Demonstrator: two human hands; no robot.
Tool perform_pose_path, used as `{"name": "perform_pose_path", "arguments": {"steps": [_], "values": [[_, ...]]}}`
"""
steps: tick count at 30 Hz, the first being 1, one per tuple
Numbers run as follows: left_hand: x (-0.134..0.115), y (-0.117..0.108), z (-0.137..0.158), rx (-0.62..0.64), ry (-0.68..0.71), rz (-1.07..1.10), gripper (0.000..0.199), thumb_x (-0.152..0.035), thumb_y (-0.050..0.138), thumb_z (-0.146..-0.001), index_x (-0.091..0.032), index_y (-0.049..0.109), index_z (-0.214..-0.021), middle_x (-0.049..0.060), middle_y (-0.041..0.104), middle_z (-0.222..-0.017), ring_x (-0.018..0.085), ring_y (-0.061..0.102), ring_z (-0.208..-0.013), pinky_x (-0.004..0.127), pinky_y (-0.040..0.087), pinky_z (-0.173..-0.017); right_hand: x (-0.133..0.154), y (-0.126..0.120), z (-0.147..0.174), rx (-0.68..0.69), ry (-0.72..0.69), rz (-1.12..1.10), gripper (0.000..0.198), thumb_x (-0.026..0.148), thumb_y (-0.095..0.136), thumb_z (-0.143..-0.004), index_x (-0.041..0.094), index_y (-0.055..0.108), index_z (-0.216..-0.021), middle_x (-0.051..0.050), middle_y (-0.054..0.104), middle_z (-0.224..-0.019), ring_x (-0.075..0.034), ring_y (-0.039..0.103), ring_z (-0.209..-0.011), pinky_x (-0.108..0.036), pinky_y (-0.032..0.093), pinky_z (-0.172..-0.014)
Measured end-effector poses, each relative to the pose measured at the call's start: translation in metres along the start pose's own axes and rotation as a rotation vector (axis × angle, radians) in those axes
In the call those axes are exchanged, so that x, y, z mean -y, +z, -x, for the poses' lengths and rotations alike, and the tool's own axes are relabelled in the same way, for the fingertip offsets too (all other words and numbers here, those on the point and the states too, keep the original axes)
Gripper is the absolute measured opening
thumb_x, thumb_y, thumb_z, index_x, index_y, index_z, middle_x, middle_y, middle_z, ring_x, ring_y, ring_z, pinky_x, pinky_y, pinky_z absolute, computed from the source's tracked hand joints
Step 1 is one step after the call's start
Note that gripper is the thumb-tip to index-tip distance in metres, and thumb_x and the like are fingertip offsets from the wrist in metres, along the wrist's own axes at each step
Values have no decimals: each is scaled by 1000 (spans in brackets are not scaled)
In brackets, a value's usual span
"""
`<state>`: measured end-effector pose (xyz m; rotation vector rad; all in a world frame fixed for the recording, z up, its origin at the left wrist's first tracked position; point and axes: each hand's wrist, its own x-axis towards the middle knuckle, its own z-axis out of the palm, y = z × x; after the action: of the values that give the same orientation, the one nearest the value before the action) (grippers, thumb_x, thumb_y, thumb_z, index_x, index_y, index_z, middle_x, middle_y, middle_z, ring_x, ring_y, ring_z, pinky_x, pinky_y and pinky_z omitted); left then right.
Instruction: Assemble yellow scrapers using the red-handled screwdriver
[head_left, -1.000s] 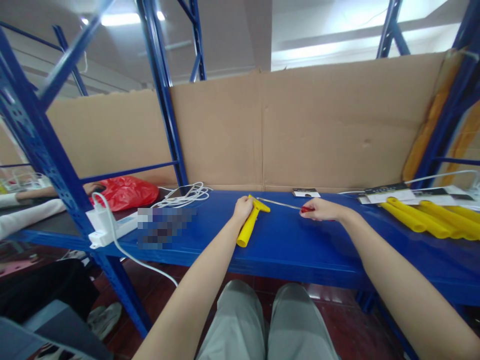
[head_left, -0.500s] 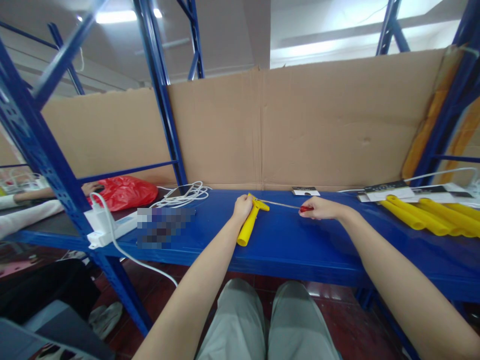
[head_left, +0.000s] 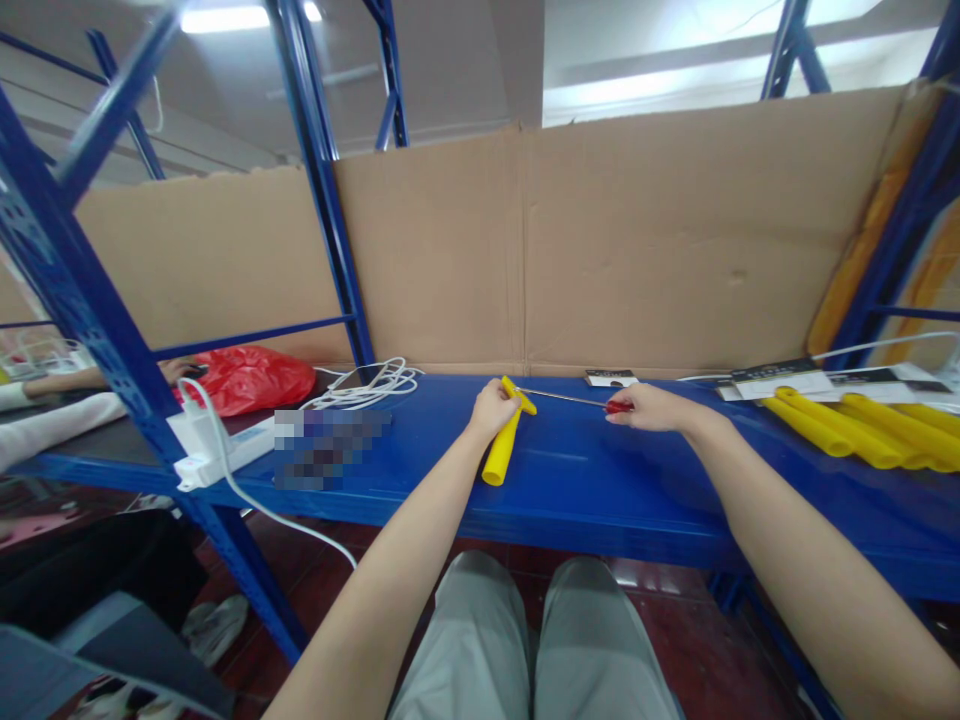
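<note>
A sheet of brown cardboard stands along the far side of the blue bench. Blue posts rise at the far left, near a red bag; another person's hand is beside it. A white power strip sits at the left, with white cables coiled farther back. Several yellow tubes lie at the right, just nearer than some printed cards.

In the middle of the bench, the left hand grips the far end of a yellow handle, whose open end points near. The right hand is closed around the red grip of a screwdriver, its shaft reaching left to the handle's head; whether the tip is inside cannot be told. A small black-and-white card lies beyond it.

Compared with a second ago, the handle has shifted slightly right and its crosspiece shows shorter, with the left thumb now partly over the head.
</note>
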<state>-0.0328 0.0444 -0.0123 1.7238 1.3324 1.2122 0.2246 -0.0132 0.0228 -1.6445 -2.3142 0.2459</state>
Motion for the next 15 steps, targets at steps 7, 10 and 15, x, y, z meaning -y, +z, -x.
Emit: {"name": "perform_pose_path", "arguments": {"steps": [7, 10, 15], "values": [[-12, -1, 11, 45, -18, -113, 30, -6, 62, -76, -17, 47, -99, 8, 69, -99, 8, 60, -47, 20, 48, -49, 8, -4, 6, -176, 23, 289, 17, 26, 48, -82, 20, 63, -76, -10, 70, -80, -22, 62, -73, -29, 40, -65], [-17, -5, 12, -1, 4, -252, 29, -7, 62, -77, -17, 48, -100, 11, 69, -101, 14, 67, -57, 23, 50, -54, 14, -2, 7, -295, 40, 428, 18, 22, 47, -85, 19, 62, -95, -14, 72, -95, -24, 65, -85, -30, 41, -69], [-19, -10, 12, -51, -19, -368, 28, -9, 64, -77, -18, 50, -99, 13, 70, -102, 21, 72, -81, 27, 53, -69, 21, 5, 6, -363, 76, 515, 22, 26, 47, -89, 16, 55, -106, -14, 71, -90, -26, 66, -81, -30, 38, -63]]}}
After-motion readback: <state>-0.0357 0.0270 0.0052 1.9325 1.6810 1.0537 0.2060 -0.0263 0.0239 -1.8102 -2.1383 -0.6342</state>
